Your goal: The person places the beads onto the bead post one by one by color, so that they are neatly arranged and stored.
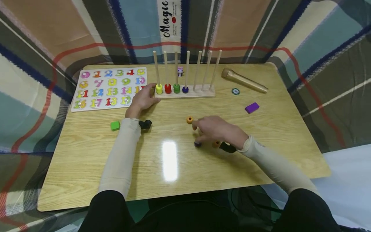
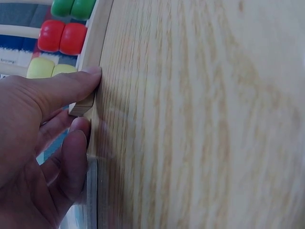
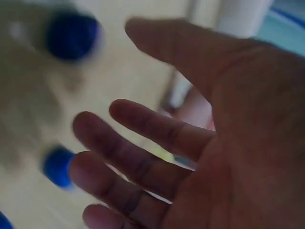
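A wooden peg rack [image 1: 203, 93] with several upright pegs stands at the back middle. Yellow [image 1: 159, 89], red [image 1: 168, 89], green [image 1: 176, 88] and dark blue beads [image 1: 185, 90] sit low on its left pegs. My left hand [image 1: 144, 100] holds the left end of the rack's base; in the left wrist view the thumb [image 2: 71, 88] lies on its front edge. My right hand [image 1: 217, 129] hovers over the table with fingers spread and nothing held. Around it lie a dark blue bead [image 1: 197, 144] by the thumb, an orange bead [image 1: 189, 120] ahead, and another orange bead [image 1: 216, 144] partly hidden beneath.
A number puzzle board [image 1: 101, 93] lies at the left, with a green block [image 1: 115, 125] in front of it. Toward the right are a gold microphone-shaped tube [image 1: 246, 80], a round dark token [image 1: 235, 91] and a purple block [image 1: 252, 107]. A small figurine [image 1: 180, 71] stands behind the rack.
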Demonstrator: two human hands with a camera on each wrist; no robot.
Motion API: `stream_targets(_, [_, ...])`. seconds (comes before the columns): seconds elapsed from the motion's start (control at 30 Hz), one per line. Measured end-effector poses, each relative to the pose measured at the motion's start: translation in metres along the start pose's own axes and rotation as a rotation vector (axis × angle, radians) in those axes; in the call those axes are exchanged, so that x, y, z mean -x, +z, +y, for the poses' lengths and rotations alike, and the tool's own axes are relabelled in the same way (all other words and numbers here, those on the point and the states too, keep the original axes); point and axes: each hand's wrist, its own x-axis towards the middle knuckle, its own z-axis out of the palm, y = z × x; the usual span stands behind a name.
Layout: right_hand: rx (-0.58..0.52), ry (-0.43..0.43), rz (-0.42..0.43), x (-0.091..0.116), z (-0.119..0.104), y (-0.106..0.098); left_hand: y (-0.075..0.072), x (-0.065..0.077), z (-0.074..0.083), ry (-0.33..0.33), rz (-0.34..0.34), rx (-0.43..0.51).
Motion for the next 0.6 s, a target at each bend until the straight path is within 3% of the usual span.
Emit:
stream_targets(0.1, [0.028,-0.032,-0.057,0.005,-0.004,0.027,0.001,0.000,0.000,0.001,-0.004,-0.001])
stream_targets(0.23, [0.045,-0.090,0.017,0.004,-0.006,0.044,-0.001,-0.001,-0.001,0.015,0.003,-0.007])
stream_targets(0.33, [0.009,-0.109,0.090,0.001,-0.007,0.046,0.000,-0.002,-0.001,0.019,0.003,-0.005])
stream_targets(0.47, [-0.131,-0.095,0.231,-0.005,-0.002,0.023,0.001,-0.002,0.000,0.010,-0.001,-0.002])
stream_targets(0.6, [-0.239,-0.048,0.456,-0.017,0.012,-0.025,0.002,-0.001,0.000,0.005,0.006,0.000])
